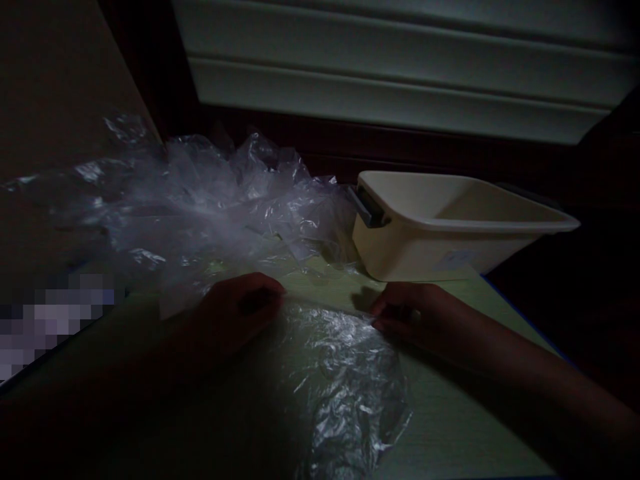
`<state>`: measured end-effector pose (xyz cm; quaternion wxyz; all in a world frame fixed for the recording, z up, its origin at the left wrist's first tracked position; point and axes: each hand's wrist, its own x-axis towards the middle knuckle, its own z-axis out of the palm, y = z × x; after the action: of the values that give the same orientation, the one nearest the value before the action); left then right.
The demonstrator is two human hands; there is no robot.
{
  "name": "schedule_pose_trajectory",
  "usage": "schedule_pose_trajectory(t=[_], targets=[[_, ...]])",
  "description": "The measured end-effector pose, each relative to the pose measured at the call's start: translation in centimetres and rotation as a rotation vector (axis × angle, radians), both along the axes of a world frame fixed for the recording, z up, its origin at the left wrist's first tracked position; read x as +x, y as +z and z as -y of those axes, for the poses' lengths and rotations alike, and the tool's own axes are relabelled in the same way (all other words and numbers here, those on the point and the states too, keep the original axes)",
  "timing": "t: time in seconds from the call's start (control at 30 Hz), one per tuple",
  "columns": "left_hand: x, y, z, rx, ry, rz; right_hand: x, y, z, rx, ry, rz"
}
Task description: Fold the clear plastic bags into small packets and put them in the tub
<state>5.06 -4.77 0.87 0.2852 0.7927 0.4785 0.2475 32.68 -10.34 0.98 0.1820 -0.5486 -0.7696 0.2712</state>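
Note:
A clear plastic bag (340, 373) lies flat and crinkled on the pale green table (440, 427) in front of me. My left hand (240, 313) pinches the bag's top edge at its left corner. My right hand (415, 317) grips the same edge at its right corner. The edge is pulled taut between both hands. The scene is dim, so the fingers are hard to make out.
A heap of crumpled clear plastic bags (210, 200) is piled behind my left hand. A cream plastic tub (450, 227) with a dark handle stands at the back right. A blurred patch (45, 320) sits at the left edge. The table's blue edge (520, 313) runs along the right.

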Motion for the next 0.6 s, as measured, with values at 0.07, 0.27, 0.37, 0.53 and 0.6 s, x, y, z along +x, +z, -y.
schedule_pose_trajectory(t=[0.07,0.27,0.37,0.53,0.6], targets=[[-0.1,-0.3,0.0,0.012,-0.003,-0.009,0.0,-0.1,0.0,0.032,-0.016,0.045],[-0.1,-0.4,0.1,0.064,-0.062,-0.035,-0.5,0.6,0.1,0.036,-0.027,0.095],[-0.1,-0.3,0.0,0.087,-0.086,-0.023,-0.9,1.1,0.2,0.015,-0.011,0.090],[-0.1,-0.3,-0.3,0.087,-0.099,-0.037,-1.2,1.1,0.2,0.038,-0.050,0.082],[-0.1,-0.2,-0.3,0.070,-0.102,-0.044,-1.2,0.8,0.2,0.082,-0.042,0.081]])
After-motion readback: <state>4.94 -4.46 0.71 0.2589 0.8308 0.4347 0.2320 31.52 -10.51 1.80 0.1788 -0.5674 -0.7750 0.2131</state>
